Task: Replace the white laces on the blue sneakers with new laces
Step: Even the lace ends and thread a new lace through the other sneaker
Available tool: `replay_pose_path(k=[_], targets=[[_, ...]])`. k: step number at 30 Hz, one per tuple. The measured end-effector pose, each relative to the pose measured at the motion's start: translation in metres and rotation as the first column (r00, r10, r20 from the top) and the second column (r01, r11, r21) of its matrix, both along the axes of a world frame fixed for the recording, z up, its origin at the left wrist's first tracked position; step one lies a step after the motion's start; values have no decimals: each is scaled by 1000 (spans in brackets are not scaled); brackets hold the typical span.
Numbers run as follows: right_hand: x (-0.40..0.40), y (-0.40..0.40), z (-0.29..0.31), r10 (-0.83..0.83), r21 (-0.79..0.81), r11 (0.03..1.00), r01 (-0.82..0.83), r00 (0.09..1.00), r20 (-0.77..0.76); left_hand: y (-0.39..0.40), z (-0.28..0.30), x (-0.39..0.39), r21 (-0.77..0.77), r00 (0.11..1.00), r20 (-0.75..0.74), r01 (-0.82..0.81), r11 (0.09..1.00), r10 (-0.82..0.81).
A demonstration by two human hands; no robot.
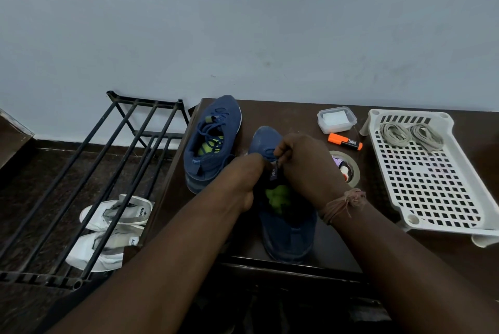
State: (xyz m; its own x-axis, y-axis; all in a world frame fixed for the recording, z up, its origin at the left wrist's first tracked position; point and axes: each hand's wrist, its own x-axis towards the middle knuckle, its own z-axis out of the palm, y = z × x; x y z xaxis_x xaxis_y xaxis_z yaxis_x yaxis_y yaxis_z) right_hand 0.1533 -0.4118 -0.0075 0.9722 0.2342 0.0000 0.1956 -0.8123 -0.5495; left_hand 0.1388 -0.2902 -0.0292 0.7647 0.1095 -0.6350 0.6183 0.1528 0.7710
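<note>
The room is dim, with cool, bluish light falling from above and behind the camera. The pale wall in the upper half takes most of it evenly, without glare. The dark surface and the forearms in the lower frame sink into shadow, detail lost. Wide-angle bending curves the edges, and the shoe rack at lower left bows outward. Focus is soft throughout.

Two blue sneakers are seen on the dark desk: the far sneaker is laced in blue, while the near sneaker is worked at its tongue by the left hand and right hand. Two grey lace bundles are held in a white tray.
</note>
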Motion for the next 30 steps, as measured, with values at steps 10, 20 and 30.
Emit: replay_pose_path(k=[10, 20, 30], targets=[[-2, -1, -1, 10, 73, 997, -3, 996, -90, 3, 2, 2, -38, 999, -41, 6, 999, -8], [9, -14, 6, -101, 81, 990, 118, 976, -193, 9, -3, 8, 71, 1000, -1, -19, 997, 19], [11, -20, 2, -39, -116, 993, 37, 999, -15, 7, -5, 10, 24, 999, -52, 17, 1000, -16]])
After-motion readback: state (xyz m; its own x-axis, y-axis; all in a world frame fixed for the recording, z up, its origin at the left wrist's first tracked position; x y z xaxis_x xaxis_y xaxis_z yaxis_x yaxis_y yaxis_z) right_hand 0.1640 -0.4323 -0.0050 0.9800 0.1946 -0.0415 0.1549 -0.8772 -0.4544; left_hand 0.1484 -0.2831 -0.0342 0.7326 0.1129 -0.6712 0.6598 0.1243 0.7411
